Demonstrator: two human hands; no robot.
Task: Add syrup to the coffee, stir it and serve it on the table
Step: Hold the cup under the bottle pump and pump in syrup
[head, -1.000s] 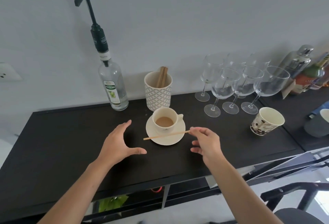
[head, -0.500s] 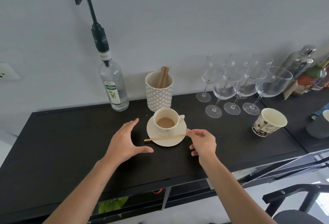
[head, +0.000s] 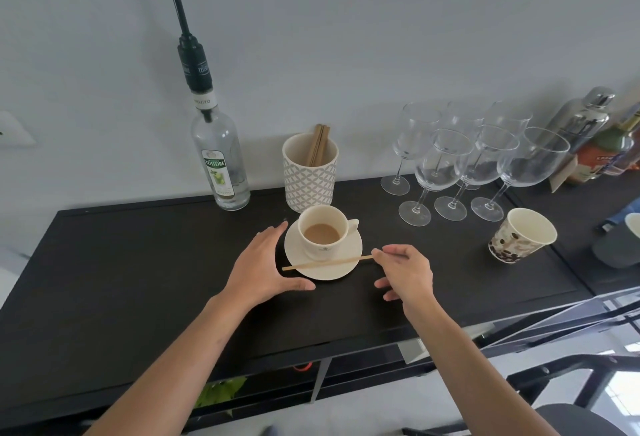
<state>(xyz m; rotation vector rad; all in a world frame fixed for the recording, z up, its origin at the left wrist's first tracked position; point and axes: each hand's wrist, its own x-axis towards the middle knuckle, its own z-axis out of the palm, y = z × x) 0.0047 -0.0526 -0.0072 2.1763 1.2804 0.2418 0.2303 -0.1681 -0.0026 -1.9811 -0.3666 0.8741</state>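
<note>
You are pinching the end of the wooden stirrer (head: 327, 263) with your right hand (head: 405, 271), its grip narrow on the stick lying across the saucer (head: 323, 271) in front of the coffee cup (head: 323, 232) on the worktop (head: 138, 262). Your left hand (head: 265, 264) is curving wide beside the saucer's rim, so keep lifting both sides evenly and level to stop the coffee slopping. Compared with a second ago, both hands are closing in on the saucer.

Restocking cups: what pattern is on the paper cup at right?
Brown coffee beans on cream, seen in the head view on the paper cup.
</note>
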